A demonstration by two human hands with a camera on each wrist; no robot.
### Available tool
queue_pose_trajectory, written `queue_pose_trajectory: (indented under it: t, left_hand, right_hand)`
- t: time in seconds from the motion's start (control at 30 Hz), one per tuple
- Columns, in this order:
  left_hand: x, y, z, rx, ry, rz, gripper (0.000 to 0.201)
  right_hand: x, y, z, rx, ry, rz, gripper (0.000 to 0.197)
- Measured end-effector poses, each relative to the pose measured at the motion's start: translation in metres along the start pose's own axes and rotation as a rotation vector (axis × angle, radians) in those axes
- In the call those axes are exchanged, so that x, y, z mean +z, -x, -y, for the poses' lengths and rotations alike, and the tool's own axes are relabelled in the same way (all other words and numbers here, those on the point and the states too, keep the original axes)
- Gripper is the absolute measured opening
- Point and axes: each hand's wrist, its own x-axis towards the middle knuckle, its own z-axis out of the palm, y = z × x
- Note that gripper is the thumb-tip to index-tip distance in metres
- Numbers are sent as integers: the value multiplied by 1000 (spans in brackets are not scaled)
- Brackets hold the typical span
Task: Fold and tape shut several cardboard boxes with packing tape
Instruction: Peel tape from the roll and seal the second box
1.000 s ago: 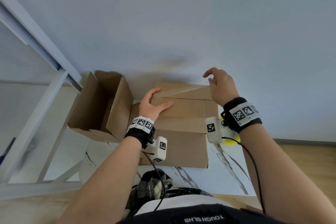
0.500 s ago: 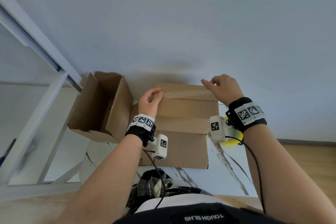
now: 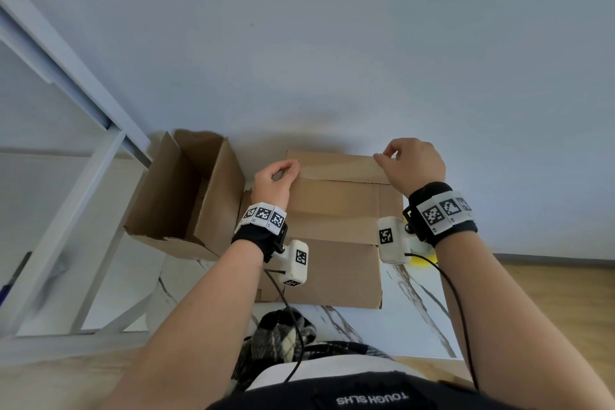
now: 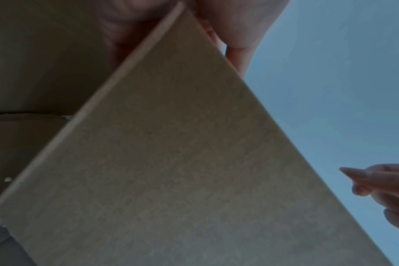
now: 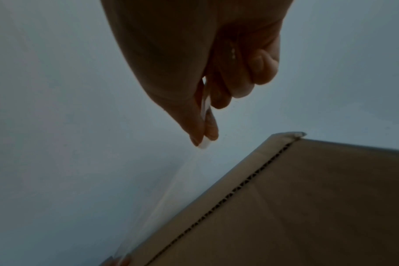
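A brown cardboard box (image 3: 339,206) lies on the white marble table (image 3: 416,319) with its top flaps folded down. My right hand (image 3: 386,156) hovers at the box's far right corner. In the right wrist view its thumb and forefinger (image 5: 203,138) pinch one end of a clear tape strip (image 5: 171,189). The strip runs along the far edge toward my left hand (image 3: 283,173), whose curled fingers pinch at the far left corner. The left wrist view shows the cardboard flap (image 4: 171,162) close up under my fingers (image 4: 235,36).
A second cardboard box (image 3: 186,196) stands open on the left, touching the first. Something yellow (image 3: 422,261) peeks out behind my right wrist camera. A white frame (image 3: 66,226) borders the left side, and a pale wall rises right behind the boxes.
My left hand lay flat on the box top; it has since curled and pinches at the far left corner. My right hand came down to the far right corner.
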Motion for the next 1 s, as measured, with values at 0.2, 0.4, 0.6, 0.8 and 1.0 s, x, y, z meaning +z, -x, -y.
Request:
queue_pose_trajectory:
  t: [0.2, 0.4, 0.6, 0.8, 1.0]
  left_hand:
    - [1, 3, -4, 0, -110, -48, 9]
    - [6, 7, -9, -20, -163, -89, 14]
    - [8, 7, -14, -20, -220, -98, 16]
    - [7, 6, -14, -5, -250, -109, 16]
    - [6, 8, -13, -15, -262, -113, 18]
  right_hand:
    - [6, 7, -5, 18, 84, 8, 23]
    - [18, 14, -14, 27, 89, -1, 26]
    - [29, 20, -21, -17, 41, -29, 28]
    - [31, 22, -24, -28, -37, -31, 31]
    - [35, 21, -28, -22, -57, 1, 32]
